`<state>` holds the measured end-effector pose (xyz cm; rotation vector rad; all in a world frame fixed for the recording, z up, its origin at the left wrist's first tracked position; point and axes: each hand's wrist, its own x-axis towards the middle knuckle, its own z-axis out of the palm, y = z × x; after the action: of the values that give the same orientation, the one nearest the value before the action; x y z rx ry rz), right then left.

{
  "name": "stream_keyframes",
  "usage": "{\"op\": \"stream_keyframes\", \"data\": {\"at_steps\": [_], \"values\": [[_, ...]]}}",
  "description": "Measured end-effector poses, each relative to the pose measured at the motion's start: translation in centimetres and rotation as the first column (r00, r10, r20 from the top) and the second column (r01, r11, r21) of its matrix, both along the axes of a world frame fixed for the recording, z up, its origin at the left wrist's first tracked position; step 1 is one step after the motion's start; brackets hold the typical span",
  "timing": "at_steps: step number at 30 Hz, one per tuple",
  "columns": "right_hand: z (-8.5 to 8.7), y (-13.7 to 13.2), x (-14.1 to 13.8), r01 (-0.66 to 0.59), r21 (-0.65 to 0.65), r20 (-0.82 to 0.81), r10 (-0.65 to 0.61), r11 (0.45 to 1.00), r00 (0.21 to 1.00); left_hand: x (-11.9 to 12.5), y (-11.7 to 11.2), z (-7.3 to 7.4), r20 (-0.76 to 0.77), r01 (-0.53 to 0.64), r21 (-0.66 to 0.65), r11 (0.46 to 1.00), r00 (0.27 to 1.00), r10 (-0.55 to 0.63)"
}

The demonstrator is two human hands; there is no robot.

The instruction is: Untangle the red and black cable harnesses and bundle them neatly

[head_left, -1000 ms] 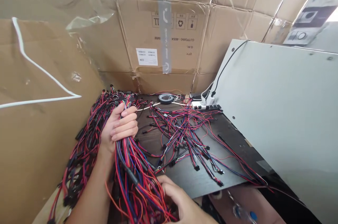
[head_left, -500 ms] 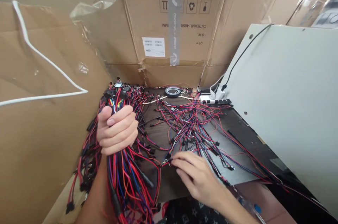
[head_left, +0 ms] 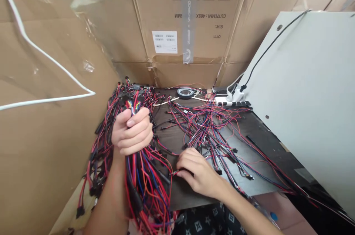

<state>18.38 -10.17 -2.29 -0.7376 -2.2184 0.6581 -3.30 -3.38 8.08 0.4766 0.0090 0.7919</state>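
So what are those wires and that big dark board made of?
The wires in the left hand look like plastic-coated cable: their red, blue and black skins are shiny and bend in soft curves, though any metal inside is hidden. The dark board looks like wood or laminate: it has a smooth, slightly glossy top with a pale glare, but the coating could hide what's beneath.

Dark wood-grain tabletop (head_left: 191,196): loose red-black wire leads (head_left: 202,128) with small black connectors (head_left: 219,172) spread across centre; roll of tape (head_left: 185,92), white-black plastic strip (head_left: 233,104) along rear edge.
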Motion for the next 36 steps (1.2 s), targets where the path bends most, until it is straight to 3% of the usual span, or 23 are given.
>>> {"op": "stream_keyframes", "data": {"at_steps": [9,19,24,30,36], "values": [[0.2,-0.5,0.6,-0.022,-0.144,-0.004,0.021,0.989,1.0,0.8,0.8,-0.2,-0.203,-0.254,-0.158,0.954,0.954,0.22],[0.3,-0.4,0.9,-0.015,-0.2,-0.154,-0.016,0.98,0.988,-1.3,1.4,-0.3,-0.133,-0.311,-0.187,0.932,0.948,0.29],[0.3,-0.4,1.0,-0.026,-0.247,-0.22,-0.03,0.969,0.975,-2.0,1.4,-0.2,-0.126,-0.283,-0.201,0.938,0.957,0.262],[0.5,-0.4,0.9,-0.027,-0.263,-0.236,-0.037,0.965,0.971,-1.5,1.3,-0.3,-0.2,-0.366,-0.22,0.904,0.924,0.326],[0.4,-0.4,0.8,-0.024,-0.304,-0.249,-0.054,0.952,0.967,0.5,1.4,-0.7,-0.155,-0.385,-0.214,0.898,0.921,0.357]]}}
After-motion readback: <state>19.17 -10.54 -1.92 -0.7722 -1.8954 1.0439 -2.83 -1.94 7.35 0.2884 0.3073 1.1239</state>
